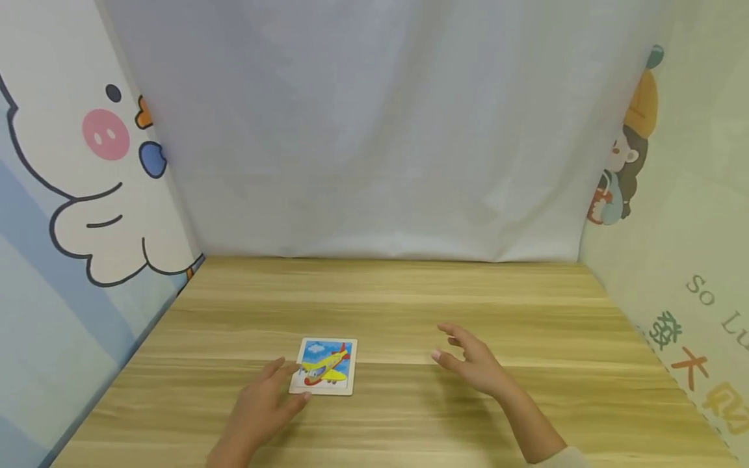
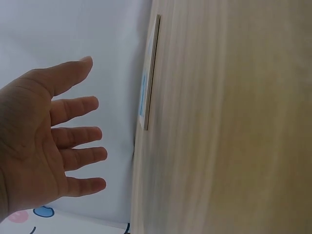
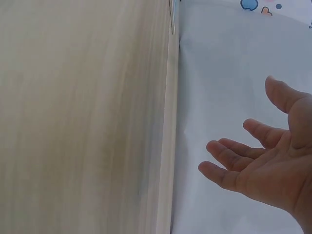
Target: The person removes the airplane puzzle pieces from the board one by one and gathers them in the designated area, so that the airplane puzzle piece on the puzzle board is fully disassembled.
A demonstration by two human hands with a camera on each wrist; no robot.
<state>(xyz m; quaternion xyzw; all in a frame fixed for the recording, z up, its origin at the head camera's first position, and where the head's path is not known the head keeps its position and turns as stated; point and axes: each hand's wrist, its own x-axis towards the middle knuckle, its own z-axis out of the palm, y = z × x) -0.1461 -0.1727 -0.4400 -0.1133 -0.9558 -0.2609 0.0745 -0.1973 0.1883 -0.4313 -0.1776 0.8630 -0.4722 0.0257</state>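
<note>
A square puzzle board (image 1: 324, 367) with a yellow and red airplane on a blue sky lies flat on the table, left of its middle. My left hand (image 1: 260, 403) is at the board's left side in the head view, its fingertips overlapping the edge. In the left wrist view that hand (image 2: 53, 136) hovers above the table with fingers spread and the palm bare, and the board (image 2: 150, 73) shows edge-on. My right hand (image 1: 474, 364) hangs over the table to the right of the board, fingers loosely bent, holding nothing; the right wrist view shows its bare palm (image 3: 273, 165).
The wood-grain table (image 1: 398, 299) reaches back to a white curtain (image 1: 374, 143). A cartoon-printed panel (image 1: 76, 234) stands along the left side, and a pale printed panel (image 1: 673, 260) with lettering along the right.
</note>
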